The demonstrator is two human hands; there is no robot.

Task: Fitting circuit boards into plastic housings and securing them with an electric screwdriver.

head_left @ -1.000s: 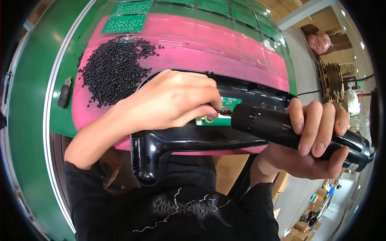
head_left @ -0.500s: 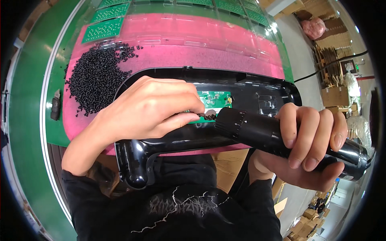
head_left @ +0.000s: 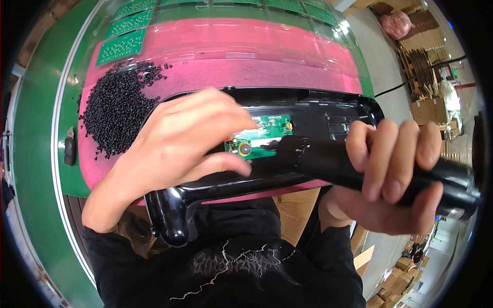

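Note:
My right hand (head_left: 393,169) wraps round a thick black electric screwdriver (head_left: 328,160), held slantwise with its front end pointing left. That front end is smeared by motion and lies over the right part of a green circuit board (head_left: 267,134). The board sits inside a long black plastic housing (head_left: 177,213) with a stub at its near left. Over the board's left part hovers my left hand (head_left: 177,141), its thumb apart from its fingers and nothing visible between them. A round yellow-rimmed part (head_left: 245,149) on the board shows beside the thumb.
Left of the housing, a heap of small black screws (head_left: 113,110) covers the pink mat (head_left: 221,72). Behind are more green circuit boards (head_left: 120,47) in clear trays. A small dark wrapped object (head_left: 70,149) lies at the table's left. Cartons (head_left: 429,112) stand on the right.
My left thumb and fingers have parted from a pinch on small dark screws, uncovering the board's left part. The screwdriver has shifted slightly to the right.

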